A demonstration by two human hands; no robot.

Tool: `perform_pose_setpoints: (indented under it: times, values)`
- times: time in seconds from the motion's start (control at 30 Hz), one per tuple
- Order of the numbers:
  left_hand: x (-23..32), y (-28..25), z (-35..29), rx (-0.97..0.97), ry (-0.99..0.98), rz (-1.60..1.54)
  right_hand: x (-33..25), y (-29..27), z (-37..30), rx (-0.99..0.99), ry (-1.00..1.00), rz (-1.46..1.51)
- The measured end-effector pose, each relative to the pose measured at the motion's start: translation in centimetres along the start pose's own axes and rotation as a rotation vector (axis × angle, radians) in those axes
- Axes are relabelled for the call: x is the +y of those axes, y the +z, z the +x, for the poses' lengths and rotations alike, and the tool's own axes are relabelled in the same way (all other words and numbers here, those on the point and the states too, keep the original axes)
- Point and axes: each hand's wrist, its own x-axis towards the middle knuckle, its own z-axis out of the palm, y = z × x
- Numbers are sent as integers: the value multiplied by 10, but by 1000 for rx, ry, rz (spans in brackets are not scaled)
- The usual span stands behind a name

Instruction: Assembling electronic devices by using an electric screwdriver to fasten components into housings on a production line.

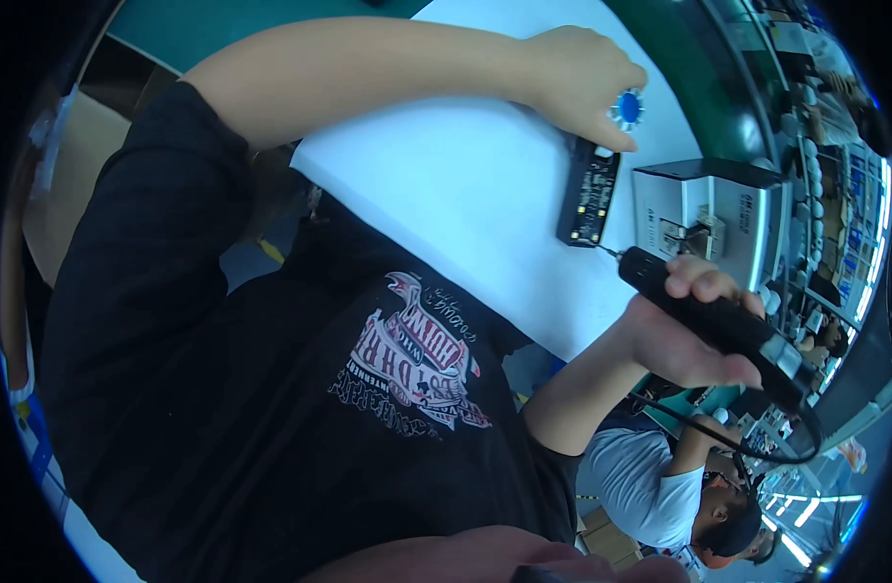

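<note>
A narrow black housing with a circuit board (pixel 590 194) lies on the white sheet, small gold and white parts showing on its face. My left hand (pixel 587 83) is closed over its far end, thumb along the edge; most of the fingers are hidden. At those fingers sits a round blue disc with a pale notched rim (pixel 628 109); how it is held cannot be made out. In my right hand (pixel 694 335) is a black corded electric screwdriver (pixel 694 306), gripped with the fingers wrapped round it. Its thin bit points at the housing's near right corner, touching or very close.
Right of the housing stands a grey metal box (pixel 708 209) with printed sides and a fitting on its front. The white sheet (pixel 436 185) covers part of a green table (pixel 174 29). A black cable (pixel 757 452) loops below the screwdriver. Another person (pixel 650 476) sits at the lower right.
</note>
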Motion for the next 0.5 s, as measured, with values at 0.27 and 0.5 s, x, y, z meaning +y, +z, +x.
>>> perform_pose_setpoints:
  times: [0.27, 0.5]
  values:
    - [1, -1, -2, -4, -9, 30, -29, -13, 50, 272, -491, -557]
    - [-1, -2, -3, 56, -19, 62, -22, 0, 45, 270, -190, -279]
